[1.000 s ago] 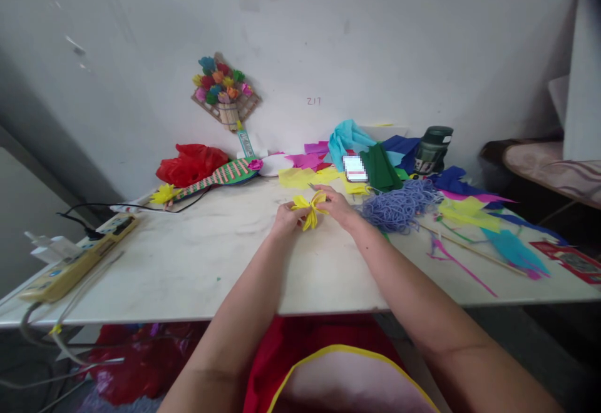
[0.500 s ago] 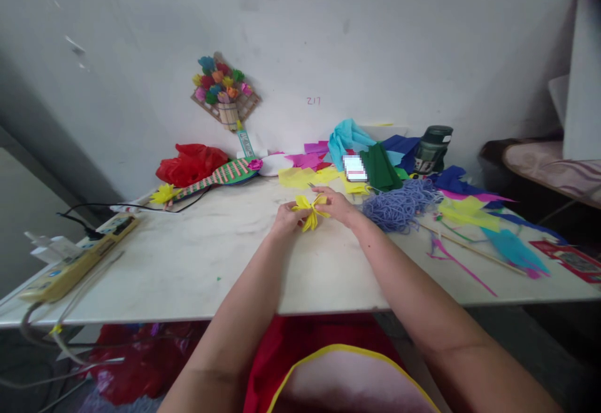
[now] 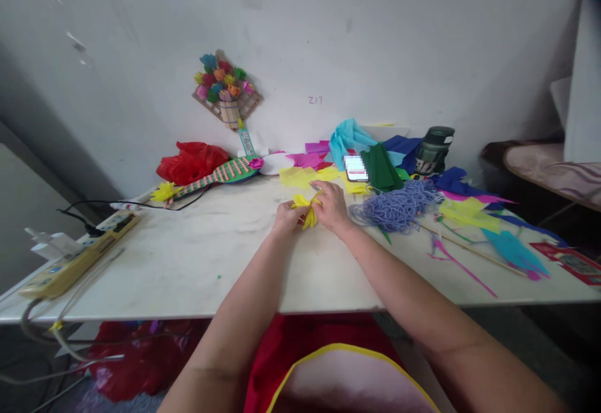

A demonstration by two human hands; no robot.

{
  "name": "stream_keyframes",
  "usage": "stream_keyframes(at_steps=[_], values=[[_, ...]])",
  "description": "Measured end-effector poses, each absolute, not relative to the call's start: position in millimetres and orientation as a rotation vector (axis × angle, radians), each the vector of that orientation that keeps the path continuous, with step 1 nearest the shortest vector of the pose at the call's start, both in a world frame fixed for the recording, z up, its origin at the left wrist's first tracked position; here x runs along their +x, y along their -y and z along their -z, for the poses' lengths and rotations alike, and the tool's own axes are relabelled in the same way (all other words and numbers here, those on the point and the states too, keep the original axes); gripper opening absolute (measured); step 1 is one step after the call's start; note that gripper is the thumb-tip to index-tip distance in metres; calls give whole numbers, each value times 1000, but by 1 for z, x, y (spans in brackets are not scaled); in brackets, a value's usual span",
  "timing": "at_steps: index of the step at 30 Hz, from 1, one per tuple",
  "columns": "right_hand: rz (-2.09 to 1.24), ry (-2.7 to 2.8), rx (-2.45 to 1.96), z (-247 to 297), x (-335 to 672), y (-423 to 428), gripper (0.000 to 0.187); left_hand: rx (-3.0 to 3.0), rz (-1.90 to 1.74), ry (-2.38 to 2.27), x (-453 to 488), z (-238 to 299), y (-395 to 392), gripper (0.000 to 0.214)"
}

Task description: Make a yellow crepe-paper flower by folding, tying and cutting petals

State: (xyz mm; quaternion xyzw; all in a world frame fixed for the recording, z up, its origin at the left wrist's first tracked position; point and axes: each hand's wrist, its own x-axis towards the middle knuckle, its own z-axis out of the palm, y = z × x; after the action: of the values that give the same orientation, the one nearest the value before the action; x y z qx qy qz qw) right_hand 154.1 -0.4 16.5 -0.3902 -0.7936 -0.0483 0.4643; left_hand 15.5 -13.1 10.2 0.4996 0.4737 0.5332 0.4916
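A small yellow paper flower [image 3: 306,209] with thin petals sits between my two hands over the white table [image 3: 197,263]. My left hand [image 3: 286,217] pinches it from the left, fingers closed on the paper. My right hand [image 3: 330,206] covers its right side, fingers curled around the petals. Both forearms reach out from the table's near edge. A pile of purple yarn [image 3: 394,205] lies just right of my right hand.
Coloured paper sheets [image 3: 370,163] and a dark green jar [image 3: 434,149] crowd the back right. A thin wooden stick [image 3: 469,247] lies to the right. A red bag [image 3: 190,161], striped craft guitar [image 3: 220,174] and a power strip [image 3: 70,263] sit at left. A flower craft [image 3: 226,91] hangs on the wall.
My right hand has slid left and closed over the right side of the yellow flower, hiding more of its petals. The left hand has stayed in place.
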Motion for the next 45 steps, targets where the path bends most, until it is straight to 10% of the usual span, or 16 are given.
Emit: stream_keyframes(at_steps=[45], values=[[467,1899,-1194,-20,162,-6,19,999,-1280,-926,37,-10,-17,30]])
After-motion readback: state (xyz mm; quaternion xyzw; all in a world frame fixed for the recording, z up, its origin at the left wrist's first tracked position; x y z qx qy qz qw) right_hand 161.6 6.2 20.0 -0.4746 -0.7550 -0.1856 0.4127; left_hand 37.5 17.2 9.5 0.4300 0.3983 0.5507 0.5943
